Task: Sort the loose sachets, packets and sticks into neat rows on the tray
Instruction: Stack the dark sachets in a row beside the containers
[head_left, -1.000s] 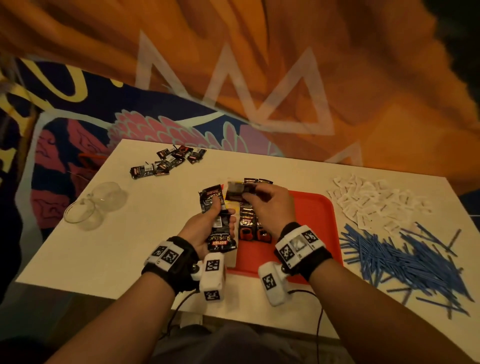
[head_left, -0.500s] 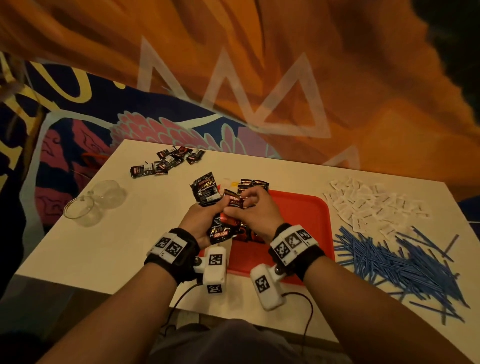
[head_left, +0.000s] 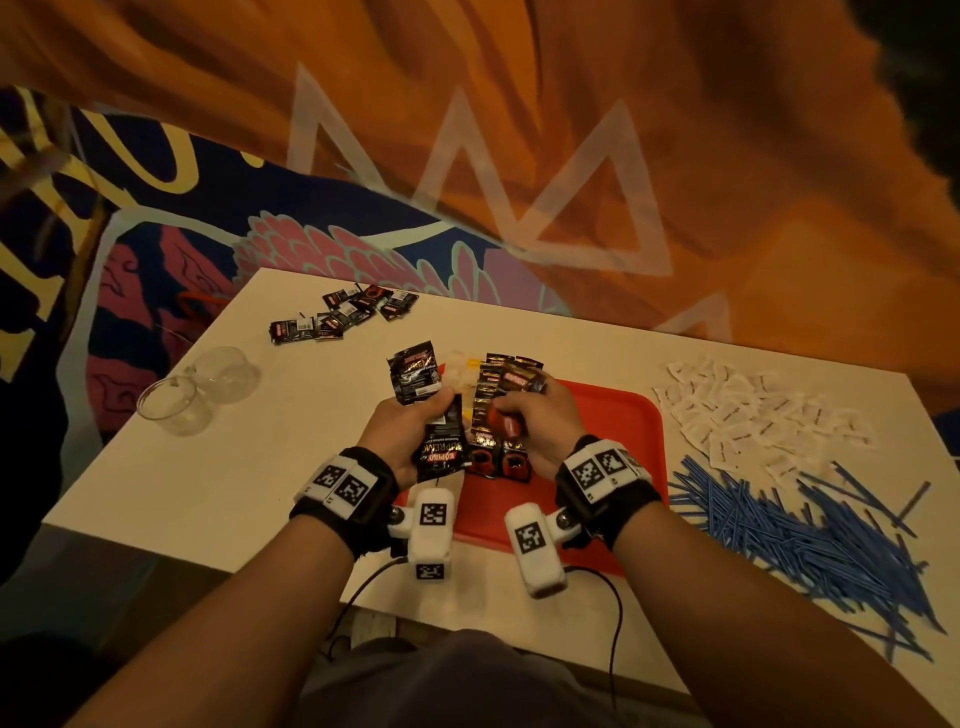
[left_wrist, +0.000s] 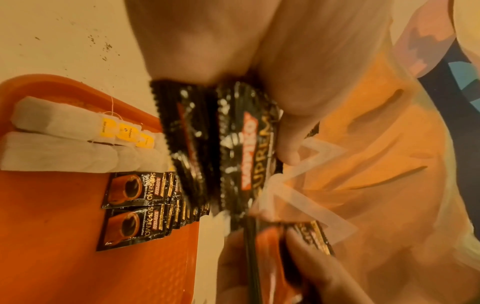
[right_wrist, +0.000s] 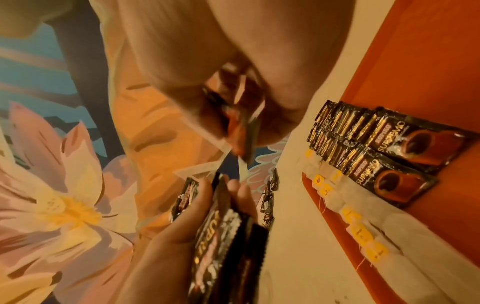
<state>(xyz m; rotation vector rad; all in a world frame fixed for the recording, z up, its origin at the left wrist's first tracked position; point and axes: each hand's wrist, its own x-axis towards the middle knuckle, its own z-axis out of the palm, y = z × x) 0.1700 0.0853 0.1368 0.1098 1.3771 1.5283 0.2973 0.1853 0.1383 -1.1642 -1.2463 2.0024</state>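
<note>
The red tray (head_left: 618, 431) lies in the middle of the white table (head_left: 208, 483), and every place here is told from it. Far left of the tray, two clear cups (head_left: 197, 389) lie on their sides near the table edge. Behind the tray and to its left, a small heap of black packets (head_left: 343, 314) is spread on the table. Just over the tray's left edge, the left hand (head_left: 410, 431) grips a bunch (head_left: 434, 415) of black coffee packets, with the thumb pressed on top and the fingers curled under. On the tray's left side, white tea bags (left_wrist: 64, 144) with yellow tags lie in a row along the rim. Right beside the tea bags, two rows of coffee packets (left_wrist: 135, 207) lie on the tray, each packet partly covering the next. Above these rows, the right hand (head_left: 540, 421) pinches one packet (head_left: 506, 423) between thumb and fingers; this packet looks blurred in the wrist views. The rest of the tray to the right is bare red. Right of the tray and toward the back, a pile of small white sachets (head_left: 753, 415) lies on the table. In front of the white pile, still right of the tray, a big loose heap of thin blue sticks (head_left: 810, 535) lies crisscrossed on the table.
</note>
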